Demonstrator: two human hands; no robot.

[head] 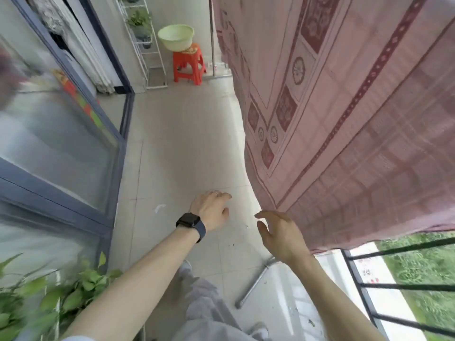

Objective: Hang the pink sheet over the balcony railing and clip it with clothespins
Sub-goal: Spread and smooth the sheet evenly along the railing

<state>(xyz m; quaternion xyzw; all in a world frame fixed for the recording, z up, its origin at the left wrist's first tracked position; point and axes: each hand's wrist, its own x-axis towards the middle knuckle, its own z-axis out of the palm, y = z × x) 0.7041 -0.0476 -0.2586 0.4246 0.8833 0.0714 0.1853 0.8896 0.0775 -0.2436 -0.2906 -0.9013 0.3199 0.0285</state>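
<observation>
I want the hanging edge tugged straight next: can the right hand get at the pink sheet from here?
Probably yes. The right hand is open right beside the pink sheet, at its lower edge, with nothing between them. I cannot tell whether it touches the cloth yet.

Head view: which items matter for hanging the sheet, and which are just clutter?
Job: pink patterned cloth sheet, black metal balcony railing, left hand, right hand by the sheet's lower edge. Both grips are empty. No clothespins visible.

Lying about: pale green plastic basin on orange plastic stool, white wire rack, leafy green plant, grey metal tube on the floor.
</observation>
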